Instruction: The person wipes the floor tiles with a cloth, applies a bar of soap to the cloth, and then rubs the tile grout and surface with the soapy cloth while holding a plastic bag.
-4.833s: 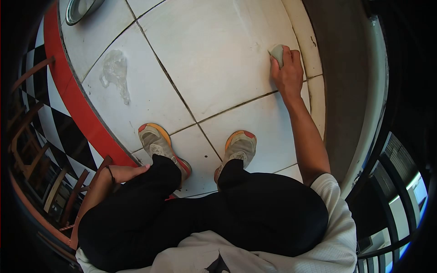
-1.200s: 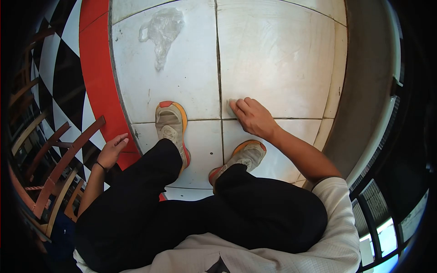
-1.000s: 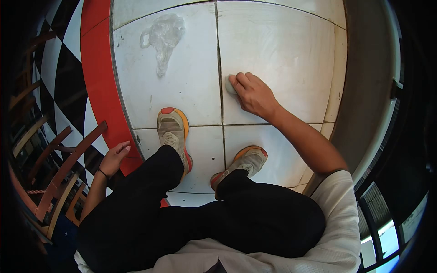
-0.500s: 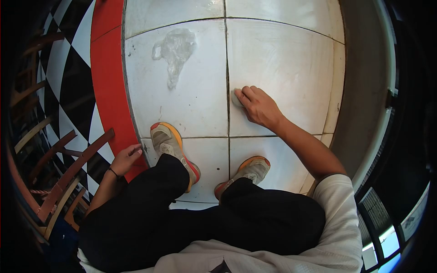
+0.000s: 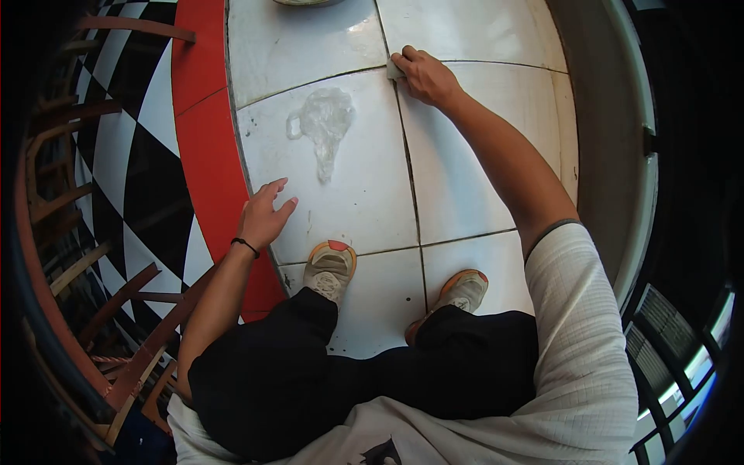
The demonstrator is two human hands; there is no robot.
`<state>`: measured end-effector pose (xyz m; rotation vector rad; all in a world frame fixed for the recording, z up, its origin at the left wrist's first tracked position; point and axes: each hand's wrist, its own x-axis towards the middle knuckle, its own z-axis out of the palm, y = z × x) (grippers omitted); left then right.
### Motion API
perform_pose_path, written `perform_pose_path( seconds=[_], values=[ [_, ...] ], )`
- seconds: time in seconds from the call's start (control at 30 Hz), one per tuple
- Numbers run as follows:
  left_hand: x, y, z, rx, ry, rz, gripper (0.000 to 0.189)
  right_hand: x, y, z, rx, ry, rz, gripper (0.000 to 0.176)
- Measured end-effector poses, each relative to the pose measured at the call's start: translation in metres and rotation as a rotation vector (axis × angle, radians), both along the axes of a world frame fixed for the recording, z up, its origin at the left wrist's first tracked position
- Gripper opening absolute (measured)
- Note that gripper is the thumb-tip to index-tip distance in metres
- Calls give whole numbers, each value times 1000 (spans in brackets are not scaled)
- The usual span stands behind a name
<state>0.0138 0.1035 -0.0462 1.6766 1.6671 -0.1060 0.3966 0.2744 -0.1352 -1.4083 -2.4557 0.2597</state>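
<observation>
My right hand (image 5: 426, 77) is closed around a small greyish-green pad (image 5: 394, 70), pressed on the white floor tiles (image 5: 457, 116) where the dark grout lines cross. Over the border between the red strip (image 5: 203, 132) and the white tiles, my left hand (image 5: 266, 213) hangs with its fingers apart, holding nothing. A crumpled clear plastic bag (image 5: 324, 124) lies on a tile between my two hands. Whether the pad is a sponge or a cloth, I cannot tell.
My shoes (image 5: 329, 271) stand on the tiles nearer my body. Wooden chair frames (image 5: 139, 341) crowd the left, over a black-and-white chequered floor (image 5: 159, 167). A round rim (image 5: 306, 2) shows at the top edge. A grey ledge (image 5: 612, 155) runs along the right.
My right hand has slid forward with the pad, up along the grout line to the crossing. My left hand has moved forward and its fingers have spread. The round rim has come into view.
</observation>
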Motion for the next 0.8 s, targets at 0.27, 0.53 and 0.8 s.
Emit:
perform_pose_path(
  seconds=[0.27,0.53,0.8],
  values=[
    [27,53,-53,302,-216,234,48,8,-194,23,-282,64,111,41],
    [166,131,-49,605,-478,111,42,15,-293,22,-233,35,-55,46],
    [257,120,-47,463,-636,-88,39,1,-206,8,-183,72,-674,38]
  ],
)
